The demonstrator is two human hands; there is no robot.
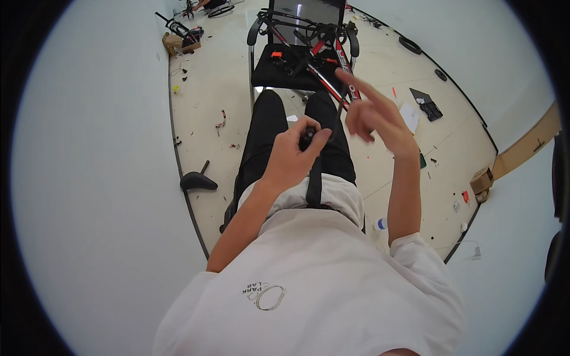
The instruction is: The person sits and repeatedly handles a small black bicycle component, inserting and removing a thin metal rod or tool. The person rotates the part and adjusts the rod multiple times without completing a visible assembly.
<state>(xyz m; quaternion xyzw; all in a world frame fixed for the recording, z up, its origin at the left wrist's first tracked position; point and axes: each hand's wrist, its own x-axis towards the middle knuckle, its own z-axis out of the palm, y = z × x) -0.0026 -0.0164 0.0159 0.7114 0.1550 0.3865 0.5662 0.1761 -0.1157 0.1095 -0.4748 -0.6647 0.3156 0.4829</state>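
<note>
Above my lap, my left hand (295, 151) is wrapped round a small black round part (308, 135); most of it is hidden by fingers and thumb. A thin dark rod (338, 118), perhaps a hex key, rises from beside that part toward my right hand (377, 117). The right index finger is stretched out and the others are loosely bent, with no grip on the rod visible. Beyond my knees, a red, black and white bicycle frame (325, 77) rests on a black office chair (267, 77).
On the floor to the left lie a black bicycle saddle (199, 181) and small parts. To the right are an open black tool case (428, 107), a white sheet (409, 117) and a cardboard box (481, 179). Walls (89, 148) rise at both sides. Another bicycle wheel (221, 10) lies far off.
</note>
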